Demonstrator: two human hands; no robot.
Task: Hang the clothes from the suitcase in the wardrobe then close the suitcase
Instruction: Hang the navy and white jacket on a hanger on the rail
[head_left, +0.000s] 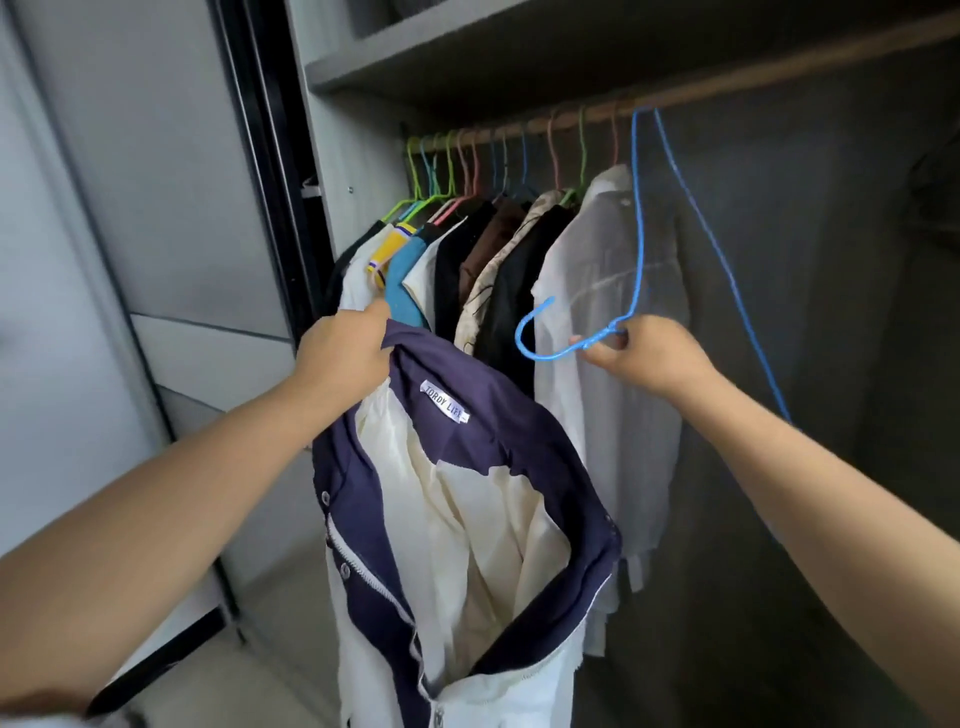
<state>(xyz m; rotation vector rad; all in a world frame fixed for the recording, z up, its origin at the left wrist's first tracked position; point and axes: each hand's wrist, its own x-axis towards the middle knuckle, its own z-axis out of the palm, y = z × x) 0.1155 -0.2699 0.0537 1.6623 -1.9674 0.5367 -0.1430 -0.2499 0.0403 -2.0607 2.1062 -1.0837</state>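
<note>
Now, hangering step: my left hand (345, 348) grips the navy jacket (467, 499) collar; my right hand (641, 353) pinches the blue hanger (638, 218) neck. Next, thread a hanger shoulder into the collar opening hanging below the left grip.

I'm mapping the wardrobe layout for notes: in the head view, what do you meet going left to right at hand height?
Grey wardrobe door → left hand gripping the navy-and-cream jacket → blue hanger → right hand → dark wardrobe interior.
</note>
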